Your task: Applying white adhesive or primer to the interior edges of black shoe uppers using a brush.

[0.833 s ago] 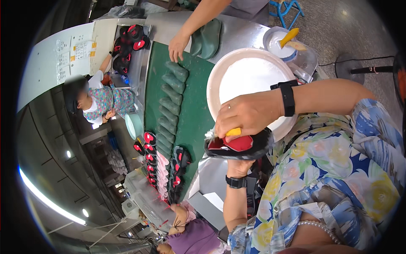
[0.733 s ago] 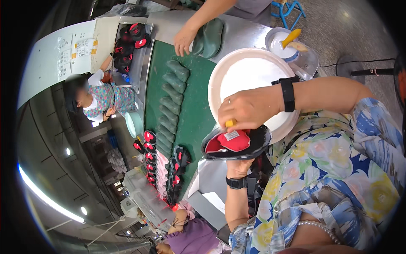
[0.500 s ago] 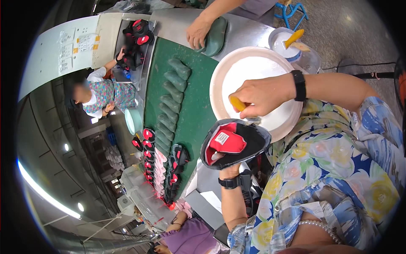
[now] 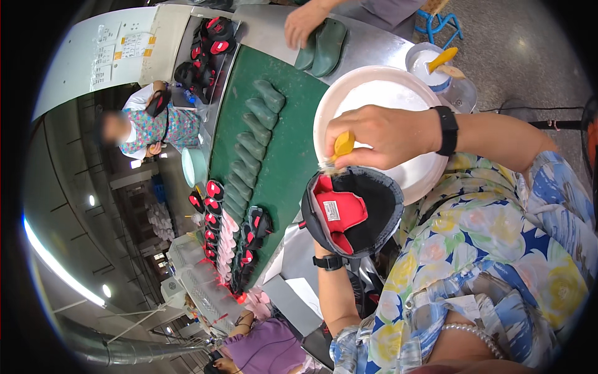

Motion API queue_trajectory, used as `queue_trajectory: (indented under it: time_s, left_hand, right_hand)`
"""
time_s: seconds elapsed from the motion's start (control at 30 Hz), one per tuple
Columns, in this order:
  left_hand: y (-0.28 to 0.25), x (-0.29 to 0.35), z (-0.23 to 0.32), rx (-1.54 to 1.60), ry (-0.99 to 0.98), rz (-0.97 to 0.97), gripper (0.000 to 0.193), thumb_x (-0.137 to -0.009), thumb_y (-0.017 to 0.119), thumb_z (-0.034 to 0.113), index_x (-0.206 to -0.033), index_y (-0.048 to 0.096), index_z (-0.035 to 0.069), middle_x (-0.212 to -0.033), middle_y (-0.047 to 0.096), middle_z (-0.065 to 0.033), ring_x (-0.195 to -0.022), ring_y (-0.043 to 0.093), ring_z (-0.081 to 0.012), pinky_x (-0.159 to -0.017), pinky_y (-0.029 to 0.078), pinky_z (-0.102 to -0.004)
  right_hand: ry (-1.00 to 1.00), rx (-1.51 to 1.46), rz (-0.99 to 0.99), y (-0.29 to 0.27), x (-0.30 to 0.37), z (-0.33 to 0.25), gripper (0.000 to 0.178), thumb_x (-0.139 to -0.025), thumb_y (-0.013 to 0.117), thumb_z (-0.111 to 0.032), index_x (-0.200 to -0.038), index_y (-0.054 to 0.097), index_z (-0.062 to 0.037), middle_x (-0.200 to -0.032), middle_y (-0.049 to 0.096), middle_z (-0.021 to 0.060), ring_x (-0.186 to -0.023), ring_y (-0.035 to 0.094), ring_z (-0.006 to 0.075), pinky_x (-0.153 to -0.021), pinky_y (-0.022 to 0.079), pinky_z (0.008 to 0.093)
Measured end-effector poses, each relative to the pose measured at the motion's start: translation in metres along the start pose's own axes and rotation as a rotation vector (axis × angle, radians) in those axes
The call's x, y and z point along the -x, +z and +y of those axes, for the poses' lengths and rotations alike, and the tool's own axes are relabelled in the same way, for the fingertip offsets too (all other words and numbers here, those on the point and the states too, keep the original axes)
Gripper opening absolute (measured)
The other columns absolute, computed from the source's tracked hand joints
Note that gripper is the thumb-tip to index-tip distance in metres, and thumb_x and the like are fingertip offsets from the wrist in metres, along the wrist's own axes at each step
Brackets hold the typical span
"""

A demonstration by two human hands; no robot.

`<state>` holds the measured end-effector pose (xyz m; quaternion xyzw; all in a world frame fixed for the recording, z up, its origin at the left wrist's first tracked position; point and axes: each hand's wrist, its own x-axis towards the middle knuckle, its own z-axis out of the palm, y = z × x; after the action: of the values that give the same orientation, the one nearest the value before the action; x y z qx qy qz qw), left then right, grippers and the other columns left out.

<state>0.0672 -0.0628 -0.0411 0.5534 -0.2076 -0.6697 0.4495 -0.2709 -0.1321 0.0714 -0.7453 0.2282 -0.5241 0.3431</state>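
Observation:
In my right hand (image 4: 380, 137) is a yellow-handled brush (image 4: 343, 144), its fingers closed around the handle. The bristles meet the near-left part of the upper's rim. A black and red shoe upper (image 4: 380, 202) is held up by my left hand (image 4: 321, 249), its opening facing me and a white label on the red lining. Most of that hand is hidden beneath the upper. Just beyond them stands a pale pink tub (image 4: 319, 118) of white liquid, partly covered by my right hand and forearm.
A green conveyor belt (image 4: 293, 146) carries green shoe lasts (image 4: 250, 144) in a row, plus black-red and pink shoe parts. Beyond the tub is a small bucket (image 4: 430, 76) with another yellow-handled brush (image 4: 443, 60). A co-worker's hand (image 4: 303, 23) is near two lasts (image 4: 329, 47).
My right hand has brought the brush left, from over the tub's edge to the upper's rim. The upper has turned and tipped. The co-worker's hand has lifted away from the lasts.

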Motion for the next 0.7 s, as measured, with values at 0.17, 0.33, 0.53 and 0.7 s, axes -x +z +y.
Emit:
queue_trajectory:
  time_s: [0.17, 0.33, 0.53, 0.7]
  left_hand:
    - [-0.023, -0.019, 0.009, -0.099, 0.117, 0.068, 0.041, -0.096, 0.062, 0.018, -0.135, 0.05, 0.012, -0.13, 0.061, -0.0081, -0.114, 0.063, -0.0261, -0.086, 0.056, -0.0407]
    - [-0.071, -0.047, 0.061, -0.07, 0.345, 0.316, 0.042, -0.095, 0.064, 0.013, -0.135, 0.049, 0.013, -0.127, 0.062, -0.0068, -0.112, 0.063, -0.0241, -0.083, 0.057, -0.0382]
    - [-0.185, -0.061, 0.097, 0.052, 0.416, 0.217, 0.033, -0.099, 0.055, 0.004, -0.13, 0.052, 0.013, -0.12, 0.064, -0.0079, -0.103, 0.066, -0.0221, -0.083, 0.061, -0.0382]
    - [-0.223, -0.129, 0.105, 0.213, 0.403, 0.308, 0.049, -0.097, 0.051, -0.001, -0.142, 0.041, 0.015, -0.126, 0.059, -0.0137, -0.104, 0.064, -0.0306, -0.093, 0.056, -0.051]
  right_hand:
    - [0.235, 0.137, -0.211, -0.005, 0.003, 0.007, 0.018, -0.09, 0.069, -0.017, -0.098, 0.061, -0.0033, -0.087, 0.065, 0.0141, -0.081, 0.065, 0.0315, -0.073, 0.05, 0.0378]
    - [0.332, 0.082, 0.119, -0.008, 0.0, -0.011, 0.013, -0.09, 0.069, -0.013, -0.092, 0.066, -0.001, -0.085, 0.067, 0.0087, -0.082, 0.064, 0.0194, -0.076, 0.049, 0.0324]
    - [0.609, -0.041, 0.068, -0.012, 0.022, -0.046, 0.014, -0.091, 0.066, -0.007, -0.103, 0.059, -0.0021, -0.099, 0.061, 0.0048, -0.095, 0.059, 0.0129, -0.086, 0.047, 0.0283]
    - [0.788, -0.095, 0.098, -0.011, 0.026, -0.047, 0.014, -0.094, 0.063, -0.007, -0.106, 0.056, -0.0031, -0.099, 0.058, 0.0047, -0.093, 0.058, 0.0121, -0.086, 0.047, 0.026]
